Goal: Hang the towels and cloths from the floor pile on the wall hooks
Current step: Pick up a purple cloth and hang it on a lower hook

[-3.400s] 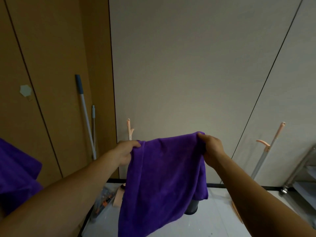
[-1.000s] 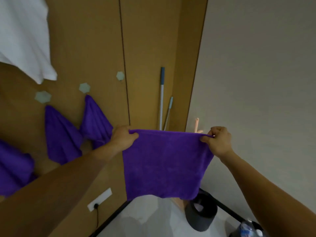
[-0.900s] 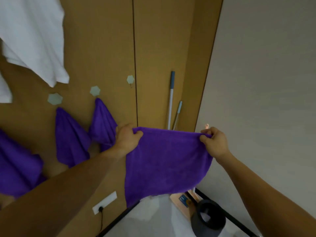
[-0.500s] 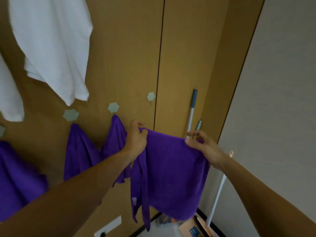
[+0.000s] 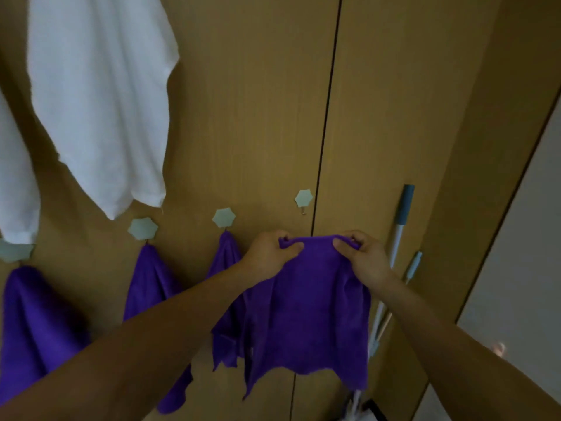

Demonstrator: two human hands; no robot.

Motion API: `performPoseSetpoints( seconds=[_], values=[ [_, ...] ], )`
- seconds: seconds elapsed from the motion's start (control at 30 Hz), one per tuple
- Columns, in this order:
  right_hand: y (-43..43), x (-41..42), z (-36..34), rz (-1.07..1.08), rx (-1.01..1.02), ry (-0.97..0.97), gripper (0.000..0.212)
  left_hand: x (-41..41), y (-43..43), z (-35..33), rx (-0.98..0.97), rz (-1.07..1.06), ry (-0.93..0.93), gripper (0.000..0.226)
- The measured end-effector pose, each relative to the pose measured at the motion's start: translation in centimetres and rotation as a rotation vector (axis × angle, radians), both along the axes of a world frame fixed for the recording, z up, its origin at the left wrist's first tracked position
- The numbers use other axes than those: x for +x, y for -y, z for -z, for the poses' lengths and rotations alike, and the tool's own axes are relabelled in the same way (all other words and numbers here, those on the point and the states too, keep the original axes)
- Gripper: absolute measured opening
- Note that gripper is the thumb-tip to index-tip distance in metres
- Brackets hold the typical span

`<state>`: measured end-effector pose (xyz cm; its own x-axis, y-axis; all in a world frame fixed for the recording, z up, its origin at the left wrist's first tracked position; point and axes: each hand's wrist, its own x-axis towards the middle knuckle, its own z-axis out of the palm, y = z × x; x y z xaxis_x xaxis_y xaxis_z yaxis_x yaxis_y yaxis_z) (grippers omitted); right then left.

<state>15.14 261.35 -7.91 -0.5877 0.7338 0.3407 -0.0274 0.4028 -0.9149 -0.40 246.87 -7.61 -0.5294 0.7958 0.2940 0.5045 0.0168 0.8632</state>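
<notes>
A purple cloth [image 5: 312, 311] hangs from both my hands in front of the wooden wall. My left hand [image 5: 270, 253] pinches its top edge on the left, and my right hand [image 5: 364, 256] pinches the same edge on the right, the two hands close together. Just above the cloth is a bare pale green hexagonal hook [image 5: 303, 199]. Three more purple cloths [image 5: 226, 268] [image 5: 151, 284] [image 5: 33, 314] hang from hooks [image 5: 224, 218] [image 5: 142, 228] to the left. The floor pile is out of view.
Two white towels [image 5: 100, 95] [image 5: 15, 177] hang higher on the left. Mop or broom handles [image 5: 402, 220] lean in the corner at the right, beside a pale wall [image 5: 522, 238]. A dark seam runs down the wooden panels next to the bare hook.
I have turned left from the pale wall to the wooden hook wall. My hands have come closer together on the cloth's top edge and risen towards the bare hook.
</notes>
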Motion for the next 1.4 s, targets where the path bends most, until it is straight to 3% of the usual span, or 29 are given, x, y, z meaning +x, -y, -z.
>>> performPoseSetpoints(
  seconds=[0.4,0.6,0.8,0.93,1.0,1.13,1.2,1.23,1.3,1.4],
  values=[
    [-10.6,-10.0,-4.2,0.008,0.214,0.028,0.020,-4.5,-9.8,-3.5,0.138,-0.674,-0.214,0.021],
    [-13.1,-12.5,-1.5,0.026,0.212,0.169,0.027,-5.8,-11.4,-1.1,-0.015,-0.814,-0.313,0.032],
    [-13.2,-12.3,1.9,0.010,0.163,0.300,0.027,-4.4,-11.6,2.2,-0.147,-0.817,-0.100,0.022],
    [-12.6,-11.8,3.7,-0.049,0.168,0.437,0.031,-3.7,-11.9,2.0,-0.207,-0.835,-0.084,0.022],
    [-12.4,-11.9,3.8,-0.033,0.166,0.461,0.032,-3.8,-11.4,2.0,-0.309,-0.799,-0.056,0.024],
    [-12.3,-11.6,4.0,-0.008,0.248,0.587,0.030,-3.8,-9.3,5.3,-0.543,-0.709,0.172,0.021],
    [-12.7,-11.3,4.5,0.006,0.320,0.675,0.035,-3.7,-7.7,7.0,-0.694,-0.705,0.120,0.022],
    [-12.9,-11.2,4.8,0.018,0.343,0.698,0.036,-4.0,-7.0,7.8,-0.690,-0.786,0.098,0.032],
    [-13.0,-10.9,5.3,0.047,0.363,0.665,0.040,-4.1,-6.4,8.3,-0.592,-0.895,0.113,0.044],
    [-11.9,-10.4,6.1,0.083,0.392,0.341,0.044,-3.0,-8.2,6.4,-0.370,-0.983,-0.028,0.039]
  ],
)
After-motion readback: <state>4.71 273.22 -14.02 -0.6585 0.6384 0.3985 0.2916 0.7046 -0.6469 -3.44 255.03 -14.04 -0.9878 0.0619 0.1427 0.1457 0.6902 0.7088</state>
